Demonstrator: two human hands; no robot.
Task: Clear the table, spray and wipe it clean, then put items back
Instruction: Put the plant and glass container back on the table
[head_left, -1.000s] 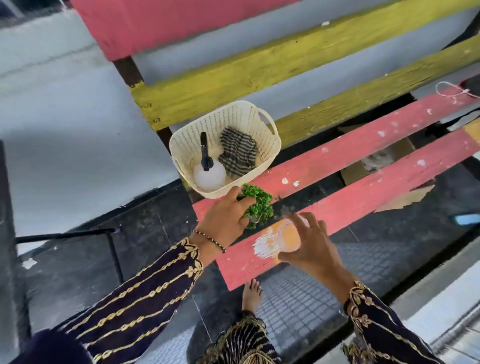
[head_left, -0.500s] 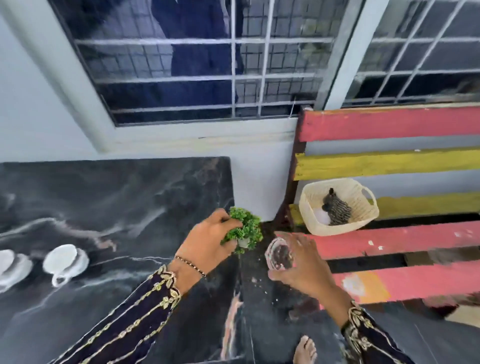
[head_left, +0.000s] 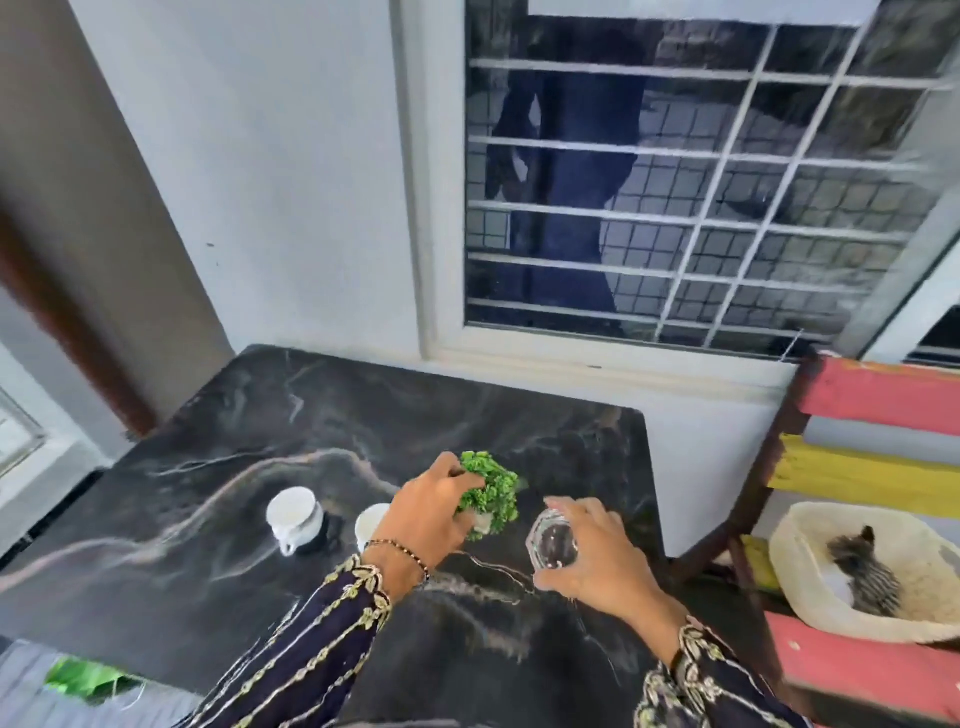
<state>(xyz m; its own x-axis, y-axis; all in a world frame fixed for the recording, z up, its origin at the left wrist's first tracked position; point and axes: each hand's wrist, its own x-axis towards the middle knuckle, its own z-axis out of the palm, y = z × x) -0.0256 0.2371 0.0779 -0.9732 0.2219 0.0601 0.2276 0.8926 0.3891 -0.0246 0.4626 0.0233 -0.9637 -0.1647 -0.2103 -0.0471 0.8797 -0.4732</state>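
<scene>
A black marble table fills the lower middle of the head view. Over its right half my left hand grips a small green artificial plant in a pale pot. Beside it my right hand holds a clear drinking glass from above. Both are low over the tabletop; I cannot tell whether they touch it. Two white cups stand on the table, one to the left and one partly hidden behind my left wrist.
At the right is a red and yellow slatted bench with a cream plastic basket on it, holding a striped cloth. A barred window and white wall stand behind the table. Something green lies at the lower left.
My view has swung left from the bench to the table. Both hands carried the plant and the glass from over the bench to over the table's right half.
</scene>
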